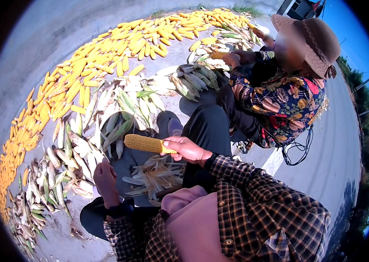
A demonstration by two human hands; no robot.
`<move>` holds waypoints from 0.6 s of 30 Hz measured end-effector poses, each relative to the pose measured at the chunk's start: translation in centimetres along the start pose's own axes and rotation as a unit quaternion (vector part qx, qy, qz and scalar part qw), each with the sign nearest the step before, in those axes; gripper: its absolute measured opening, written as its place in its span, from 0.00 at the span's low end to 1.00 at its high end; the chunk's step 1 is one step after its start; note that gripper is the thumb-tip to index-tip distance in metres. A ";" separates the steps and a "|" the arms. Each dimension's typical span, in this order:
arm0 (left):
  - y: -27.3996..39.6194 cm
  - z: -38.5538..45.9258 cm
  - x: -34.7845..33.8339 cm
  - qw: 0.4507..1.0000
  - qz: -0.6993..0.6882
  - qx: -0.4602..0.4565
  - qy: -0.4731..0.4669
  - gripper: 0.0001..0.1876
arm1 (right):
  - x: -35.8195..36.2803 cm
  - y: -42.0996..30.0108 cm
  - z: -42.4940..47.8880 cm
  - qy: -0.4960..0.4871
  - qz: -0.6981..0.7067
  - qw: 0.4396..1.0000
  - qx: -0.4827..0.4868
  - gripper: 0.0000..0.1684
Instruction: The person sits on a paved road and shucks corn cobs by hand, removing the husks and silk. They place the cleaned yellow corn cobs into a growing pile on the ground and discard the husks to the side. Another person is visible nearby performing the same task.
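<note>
A husked yellow corn cob [143, 143] is in my right hand [184, 149], held by one end and pointing to the left over the shaded ground. My left hand [105, 177] is lower and to the left, its fingers curled, above my left knee; no cob shows in it, but its palm is partly hidden. Loose dry husks [160, 175] lie between my legs, just under the right hand. In front of both hands is a row of unhusked corn ears [79, 157] with pale and green husks.
Husked cobs [106, 59] form a long curved band beyond the unhusked ears, along a grey wall [56, 23]. A co-worker [276, 95] in a hat and flowered jacket sits close at my right, holding another cob [219, 55]. Black cable loops [299, 157] hang behind the co-worker, beside a road [328, 131].
</note>
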State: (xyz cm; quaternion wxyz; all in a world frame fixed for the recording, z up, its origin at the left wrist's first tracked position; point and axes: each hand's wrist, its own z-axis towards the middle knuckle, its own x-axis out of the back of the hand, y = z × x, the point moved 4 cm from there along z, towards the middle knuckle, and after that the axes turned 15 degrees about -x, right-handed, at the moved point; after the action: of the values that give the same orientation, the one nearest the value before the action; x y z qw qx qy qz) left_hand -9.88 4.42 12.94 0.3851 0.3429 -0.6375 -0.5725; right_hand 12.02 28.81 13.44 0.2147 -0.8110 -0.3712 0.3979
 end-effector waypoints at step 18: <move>-0.1 -5.1 -9.0 0.904 0.282 -0.224 -0.231 0.30 | -0.4 0.2 3.0 -0.077 -0.115 0.990 0.003 0.34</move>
State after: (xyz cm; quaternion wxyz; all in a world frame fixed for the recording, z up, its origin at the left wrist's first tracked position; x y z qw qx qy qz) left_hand -1.13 9.96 12.24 0.4388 -0.0885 -0.6335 -0.6310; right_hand 9.56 28.51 11.74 0.2327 -0.7289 -0.4764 0.4331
